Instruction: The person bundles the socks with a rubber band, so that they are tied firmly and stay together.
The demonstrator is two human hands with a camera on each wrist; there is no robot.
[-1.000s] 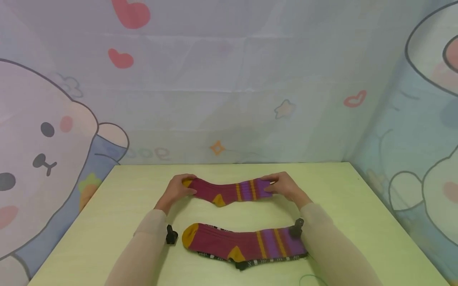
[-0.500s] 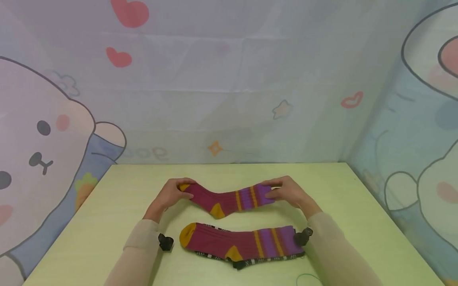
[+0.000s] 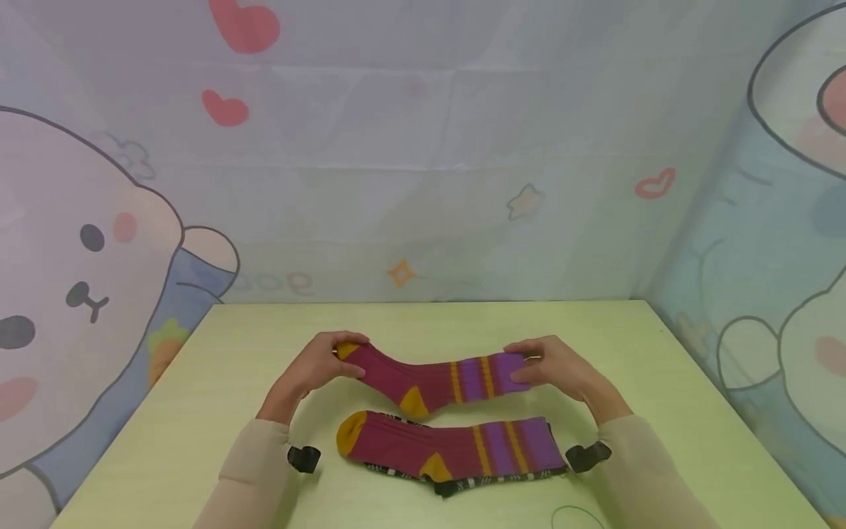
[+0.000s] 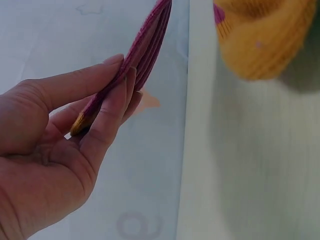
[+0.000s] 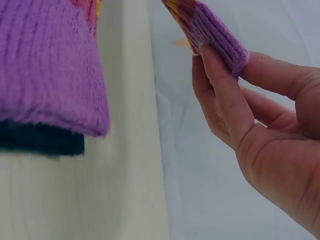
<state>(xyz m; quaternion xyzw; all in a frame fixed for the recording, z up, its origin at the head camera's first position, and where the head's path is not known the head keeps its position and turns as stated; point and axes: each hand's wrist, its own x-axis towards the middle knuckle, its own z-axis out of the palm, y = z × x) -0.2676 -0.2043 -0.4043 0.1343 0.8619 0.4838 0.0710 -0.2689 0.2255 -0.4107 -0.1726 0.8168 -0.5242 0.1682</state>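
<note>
Between my two hands stretches a maroon sock point(image 3: 390, 372) with a mustard toe and heel and purple, mustard-striped cuff. My left hand point(image 3: 317, 364) pinches its toe end between thumb and fingers; in the left wrist view the folded toe point(image 4: 80, 122) pokes out inside the palm. At the other end my right hand point(image 3: 551, 366) pinches the purple cuff point(image 5: 220, 37). Nearer to me, a matching maroon sock point(image 3: 410, 444) lies flat on top of a black-and-white patterned sock point(image 3: 476, 485), which is mostly hidden and shows along the edges.
The pale table point(image 3: 198, 411) reaches back to a cartoon-printed cloth backdrop point(image 3: 370, 184), with cloth on both sides too. A thin green loop point(image 3: 577, 508) lies near the front edge. Black wrist cameras sit on the left cuff point(image 3: 304, 459) and right cuff point(image 3: 588, 455).
Both hands have brought the held sock toward me, closer to the lying socks, and its heel hangs lower. My right hand has also shifted right. The lying socks stay put.
</note>
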